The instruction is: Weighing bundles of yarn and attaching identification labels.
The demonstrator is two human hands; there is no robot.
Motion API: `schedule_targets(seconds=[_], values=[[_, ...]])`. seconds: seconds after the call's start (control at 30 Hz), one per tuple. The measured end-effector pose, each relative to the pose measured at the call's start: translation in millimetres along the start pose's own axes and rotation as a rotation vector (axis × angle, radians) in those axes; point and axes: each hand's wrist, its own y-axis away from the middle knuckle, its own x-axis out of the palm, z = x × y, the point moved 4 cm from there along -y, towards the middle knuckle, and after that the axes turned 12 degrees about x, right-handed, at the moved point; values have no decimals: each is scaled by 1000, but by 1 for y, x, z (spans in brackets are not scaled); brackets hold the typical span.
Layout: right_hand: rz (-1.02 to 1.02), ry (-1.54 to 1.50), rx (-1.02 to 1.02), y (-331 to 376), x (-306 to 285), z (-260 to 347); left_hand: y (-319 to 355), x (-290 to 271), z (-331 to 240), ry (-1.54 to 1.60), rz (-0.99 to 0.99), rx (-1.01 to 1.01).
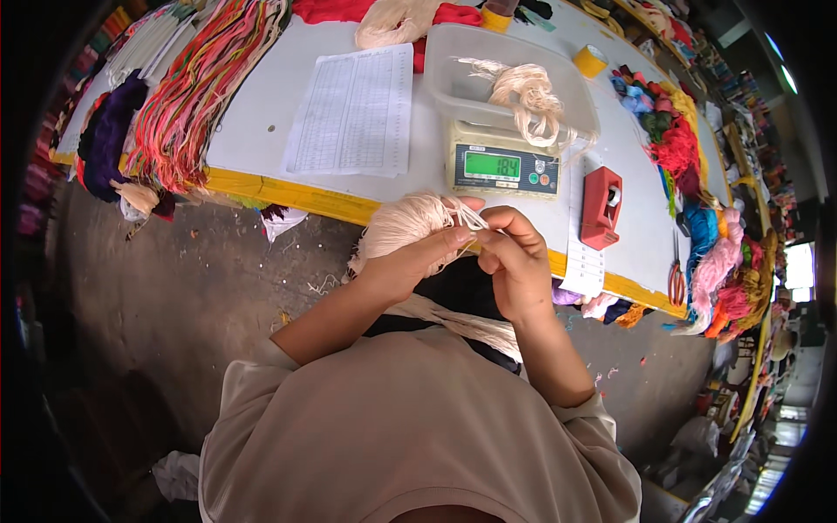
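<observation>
My left hand [417,260] holds a thick bundle of cream yarn [397,225] just in front of the table edge. My right hand [516,261] pinches a few strands of that bundle between thumb and fingers, close against my left fingertips. More of the cream yarn trails down over my lap [462,322]. Straight ahead stands a digital scale [504,166] with a green lit display, carrying a clear plastic tray [453,70] in which a smaller hank of cream yarn [527,100] lies.
A printed sheet of tables [356,112] lies left of the scale. Multicoloured yarn skeins [200,87] hang over the table's left part; more coloured bundles [689,174] line the right side. A red tape dispenser [602,207] and scissors [677,277] sit at right.
</observation>
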Motion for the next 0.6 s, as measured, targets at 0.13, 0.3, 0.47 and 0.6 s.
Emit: schedule_targets(seconds=[0.13, 0.3, 0.47, 0.6], values=[[121, -302, 231, 2, 3, -8, 2, -11, 2, 39, -43, -62], [500, 398, 443, 14, 31, -4, 0, -29, -25, 155, 34, -105], [838, 628, 207, 10, 43, 57, 45, -69, -38, -61, 364, -476], [846, 182, 50, -30, 50, 137, 115, -141, -2, -551, 375, -871]])
